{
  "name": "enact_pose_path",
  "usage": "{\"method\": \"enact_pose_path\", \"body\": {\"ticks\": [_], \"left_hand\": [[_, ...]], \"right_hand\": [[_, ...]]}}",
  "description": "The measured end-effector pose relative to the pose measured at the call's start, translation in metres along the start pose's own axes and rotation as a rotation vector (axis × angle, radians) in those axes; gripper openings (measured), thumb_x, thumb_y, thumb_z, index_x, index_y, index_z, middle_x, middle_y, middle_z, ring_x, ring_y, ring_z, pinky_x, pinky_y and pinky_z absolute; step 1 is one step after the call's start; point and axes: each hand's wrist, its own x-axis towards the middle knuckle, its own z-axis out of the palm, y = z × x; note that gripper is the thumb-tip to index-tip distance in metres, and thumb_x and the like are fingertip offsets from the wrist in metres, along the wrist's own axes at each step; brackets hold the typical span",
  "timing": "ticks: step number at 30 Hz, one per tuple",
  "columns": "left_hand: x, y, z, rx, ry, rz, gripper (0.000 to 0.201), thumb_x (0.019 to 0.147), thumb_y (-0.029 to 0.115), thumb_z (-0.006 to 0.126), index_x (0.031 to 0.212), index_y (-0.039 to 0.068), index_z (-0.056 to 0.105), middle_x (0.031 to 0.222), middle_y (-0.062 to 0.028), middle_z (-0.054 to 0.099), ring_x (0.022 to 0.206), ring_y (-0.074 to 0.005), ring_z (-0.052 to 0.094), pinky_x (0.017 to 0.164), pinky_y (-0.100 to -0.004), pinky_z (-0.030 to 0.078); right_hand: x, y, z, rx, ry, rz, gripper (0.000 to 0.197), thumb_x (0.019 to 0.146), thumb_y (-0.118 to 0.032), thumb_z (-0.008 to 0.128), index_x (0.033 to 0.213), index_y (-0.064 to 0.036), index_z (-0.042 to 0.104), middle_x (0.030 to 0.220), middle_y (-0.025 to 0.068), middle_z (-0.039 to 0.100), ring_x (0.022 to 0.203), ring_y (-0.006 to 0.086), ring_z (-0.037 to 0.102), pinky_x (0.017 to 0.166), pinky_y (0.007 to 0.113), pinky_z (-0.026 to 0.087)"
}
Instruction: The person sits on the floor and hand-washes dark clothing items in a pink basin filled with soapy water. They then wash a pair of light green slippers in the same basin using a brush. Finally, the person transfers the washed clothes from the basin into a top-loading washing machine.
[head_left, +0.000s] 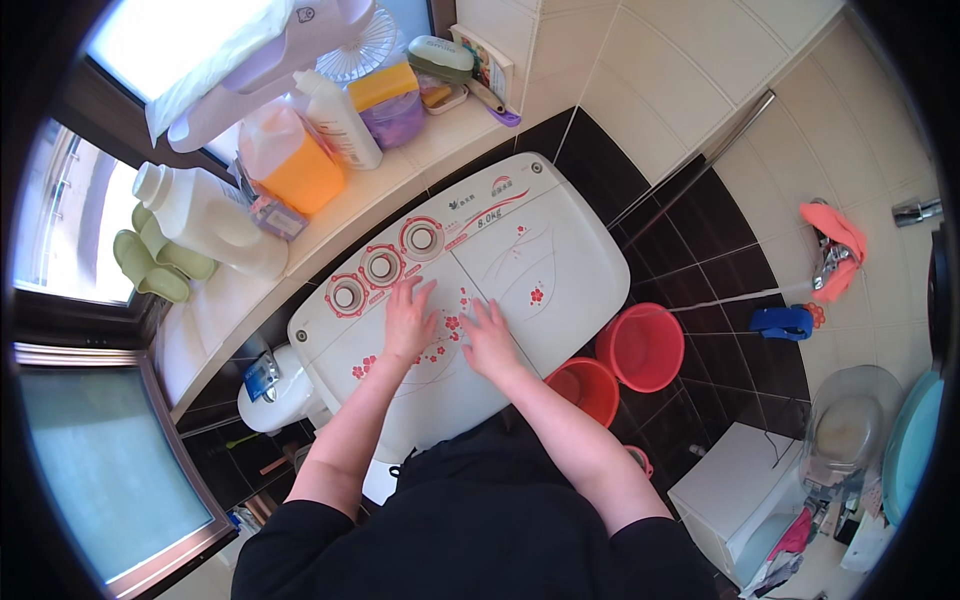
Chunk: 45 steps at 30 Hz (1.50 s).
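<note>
A white twin-tub washing machine (575, 285) printed with red flowers stands in front of me, its lids down. Along its far left edge run three round control dials, among them a middle dial (381, 266) and a right-hand dial (422, 239). My left hand (408, 325) is over the left lid just below the middle dial, fingers apart and holding nothing. To its right, my right hand (490, 343) is by the seam between the lids, its fingers spread and empty. Whether either palm presses on the lid I cannot tell.
Two red buckets (645, 347) stand right of the machine. On the windowsill are a white jug (205, 215), green slippers (150, 265), an orange liquid container (305, 165) and a white bottle (335, 120). A toilet (280, 395) is at left, a white cabinet (730, 480) at lower right.
</note>
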Motion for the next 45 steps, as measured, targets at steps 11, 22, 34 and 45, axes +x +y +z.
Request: {"method": "enact_pose_path", "body": {"ticks": [11, 22, 34, 45], "left_hand": [[-0.011, 0.013, 0.010, -0.078, -0.033, 0.009, 0.054, 0.067, 0.008, 0.073, 0.118, 0.007, 0.056, 0.119, -0.0147, 0.050, 0.110, -0.0341, 0.048, 0.093, -0.0433, 0.042], [-0.025, 0.064, 0.049, -0.203, -0.211, 0.196, 0.053, 0.069, 0.003, 0.070, 0.120, 0.008, 0.055, 0.118, -0.0156, 0.051, 0.110, -0.0347, 0.048, 0.094, -0.0431, 0.042], [-0.043, 0.209, 0.118, -0.302, -0.466, 0.547, 0.051, 0.072, 0.001, 0.069, 0.121, 0.008, 0.055, 0.119, -0.0141, 0.051, 0.112, -0.0336, 0.047, 0.095, -0.0419, 0.042], [-0.180, 0.376, 0.164, -0.285, -0.732, 0.781, 0.052, 0.072, 0.005, 0.070, 0.121, 0.010, 0.055, 0.120, -0.0134, 0.051, 0.111, -0.0342, 0.048, 0.097, -0.0426, 0.041]], "right_hand": [[-0.007, 0.009, 0.001, 0.083, 0.029, 0.001, 0.050, 0.071, -0.012, 0.070, 0.120, -0.0100, 0.060, 0.140, 0.0184, 0.040, 0.134, 0.0445, 0.028, 0.106, 0.053, 0.033], [-0.071, 0.027, -0.020, 0.451, 0.230, 0.197, 0.034, 0.081, -0.017, 0.064, 0.113, -0.0082, 0.062, 0.121, 0.0150, 0.056, 0.112, 0.0333, 0.054, 0.095, 0.041, 0.045], [-0.246, 0.074, -0.054, 0.512, 0.560, 0.556, 0.030, 0.080, -0.014, 0.062, 0.110, -0.0082, 0.063, 0.115, 0.0111, 0.059, 0.105, 0.0315, 0.057, 0.090, 0.040, 0.048], [-0.490, 0.102, -0.018, 0.538, 0.852, 0.776, 0.031, 0.081, -0.014, 0.066, 0.111, -0.0077, 0.063, 0.113, 0.0123, 0.060, 0.094, 0.0278, 0.063, 0.082, 0.035, 0.052]]}}
